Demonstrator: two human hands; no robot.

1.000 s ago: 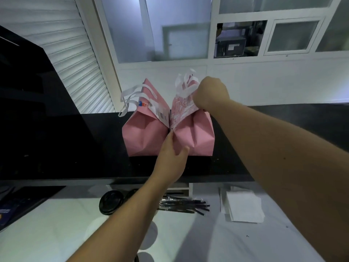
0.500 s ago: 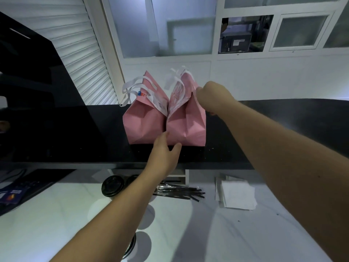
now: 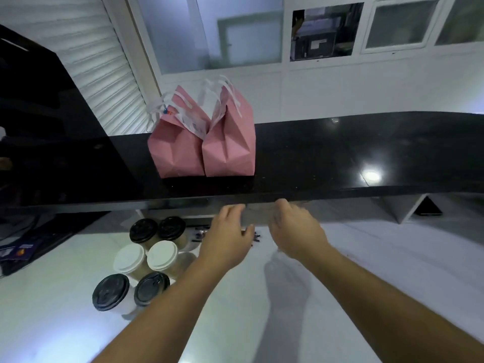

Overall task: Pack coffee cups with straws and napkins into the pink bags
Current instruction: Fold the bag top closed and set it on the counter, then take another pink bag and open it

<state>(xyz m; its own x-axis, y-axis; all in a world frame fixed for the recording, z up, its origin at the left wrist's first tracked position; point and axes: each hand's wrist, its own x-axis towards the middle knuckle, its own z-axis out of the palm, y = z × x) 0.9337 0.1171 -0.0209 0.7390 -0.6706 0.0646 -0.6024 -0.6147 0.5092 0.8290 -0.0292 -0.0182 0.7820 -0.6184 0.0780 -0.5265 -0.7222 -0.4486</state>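
Two pink bags stand side by side on the raised black counter (image 3: 340, 153): the left pink bag (image 3: 174, 150) and the right pink bag (image 3: 231, 142), both with white handles. Several lidded coffee cups (image 3: 146, 258), some with black lids and some with white, cluster on the white worktop at the left. My left hand (image 3: 226, 239) hovers open over the black straws (image 3: 199, 233), which it mostly hides. My right hand (image 3: 296, 231) hangs open beside it, covering the napkins. Neither hand holds anything.
The black counter's front edge overhangs just beyond my hands. The white worktop (image 3: 366, 271) stretches to the right. Dark equipment and a small card (image 3: 21, 251) sit at the far left. A shutter and windows lie behind the bags.
Both hands have let go of the right bag and dropped back below the counter edge. The view has tilted down, bringing the cups into sight.
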